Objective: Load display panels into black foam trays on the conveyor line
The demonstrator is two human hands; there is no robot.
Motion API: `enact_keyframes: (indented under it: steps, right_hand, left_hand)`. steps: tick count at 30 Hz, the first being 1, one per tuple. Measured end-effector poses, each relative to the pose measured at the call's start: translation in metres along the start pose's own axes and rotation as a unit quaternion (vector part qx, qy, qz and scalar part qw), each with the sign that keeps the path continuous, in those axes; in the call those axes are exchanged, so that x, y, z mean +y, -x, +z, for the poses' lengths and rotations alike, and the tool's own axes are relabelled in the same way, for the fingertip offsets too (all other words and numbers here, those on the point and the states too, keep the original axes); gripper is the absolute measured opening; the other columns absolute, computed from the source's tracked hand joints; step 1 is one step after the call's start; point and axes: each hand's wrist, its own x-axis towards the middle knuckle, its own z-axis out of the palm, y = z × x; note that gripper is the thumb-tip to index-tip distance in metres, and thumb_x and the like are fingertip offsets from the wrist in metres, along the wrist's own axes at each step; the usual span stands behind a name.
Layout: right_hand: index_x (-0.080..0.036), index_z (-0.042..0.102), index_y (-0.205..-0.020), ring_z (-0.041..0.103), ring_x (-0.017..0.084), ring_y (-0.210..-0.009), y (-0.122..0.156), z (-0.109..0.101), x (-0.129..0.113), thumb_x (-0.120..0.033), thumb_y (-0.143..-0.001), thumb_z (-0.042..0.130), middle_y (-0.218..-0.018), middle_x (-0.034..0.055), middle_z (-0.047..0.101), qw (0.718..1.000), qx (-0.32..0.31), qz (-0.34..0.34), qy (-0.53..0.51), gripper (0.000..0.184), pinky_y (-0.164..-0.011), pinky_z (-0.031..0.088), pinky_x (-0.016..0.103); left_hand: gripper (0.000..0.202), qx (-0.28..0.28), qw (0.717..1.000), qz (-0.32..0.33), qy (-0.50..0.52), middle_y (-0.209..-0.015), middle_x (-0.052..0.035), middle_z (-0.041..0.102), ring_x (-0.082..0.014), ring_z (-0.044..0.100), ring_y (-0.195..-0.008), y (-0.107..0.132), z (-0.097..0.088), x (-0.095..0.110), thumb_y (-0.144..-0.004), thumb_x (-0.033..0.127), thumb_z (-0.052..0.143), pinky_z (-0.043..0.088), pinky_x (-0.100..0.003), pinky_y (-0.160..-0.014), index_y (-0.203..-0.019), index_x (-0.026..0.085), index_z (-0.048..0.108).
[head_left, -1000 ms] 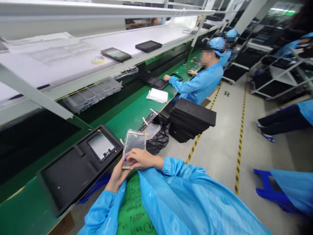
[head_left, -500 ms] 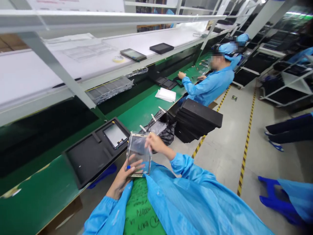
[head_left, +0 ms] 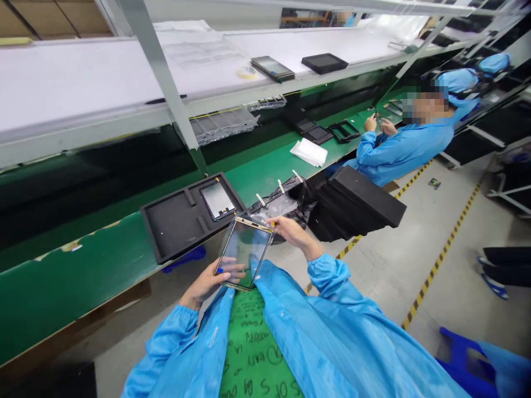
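Clear glass tablet screen [head_left: 244, 255] held between both hands, left hand [head_left: 203, 283] gripping its side edge, right hand [head_left: 293, 232] pinching its top corner, black foam tray [head_left: 170, 226] just beyond the left fingers

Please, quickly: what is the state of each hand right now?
Left hand: closed, holding a clear rectangular glass panel with a thin gold edge by its lower-left side.
Right hand: closed, holding the panel's upper-right corner.

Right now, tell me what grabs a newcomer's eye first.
A framed glass panel stands out at centre, between the left hand and right hand. Left of it, a black foam tray on the green bench holds a screen; right of it sits a stack of foam trays.
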Motion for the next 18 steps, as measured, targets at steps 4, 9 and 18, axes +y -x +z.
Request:
enact_keyframes:
  steps: [4,9,18]
  right_hand:
    - [-0.020,0.055,-0.080,0.061,0.013,-0.069,0.009,0.032,0.018,-0.059,-0.069,0.087,-0.079,-0.0004,0.067,0.989,-0.001,0.037,-0.145,0.051,-0.068,0.054,0.028]
    - [-0.021,0.047,-0.075,0.057,0.009,-0.062,0.009,0.054,0.034,-0.058,-0.064,0.090,-0.073,-0.0032,0.063,0.971,-0.021,0.067,-0.228,0.058,-0.054,0.046,0.019]
    - [-0.020,0.057,-0.105,0.047,0.004,-0.054,0.003,0.070,0.072,-0.022,-0.067,0.083,-0.080,-0.0068,0.063,0.984,-0.096,0.096,-0.116,0.047,-0.048,0.036,0.015]
  left_hand:
    - [0.043,0.010,1.000,0.006,0.026,-0.113,-0.0164,0.078,-0.0346,0.076,-0.103,0.002,-0.005,-0.017,-0.077,0.018,0.084,0.058,-0.045,-0.088,-0.116,0.018,0.066]
    - [0.027,-0.018,0.995,-0.022,-0.096,-0.094,-0.0161,0.081,-0.0297,0.077,-0.094,-0.004,-0.018,-0.016,-0.073,0.019,0.087,0.057,-0.037,-0.083,-0.096,0.013,0.074]
    - [0.067,0.184,0.979,0.077,-0.041,-0.063,-0.0015,0.073,-0.0182,0.066,-0.050,-0.027,0.021,-0.021,-0.065,0.029,0.092,0.049,-0.025,-0.052,-0.125,0.013,0.065]
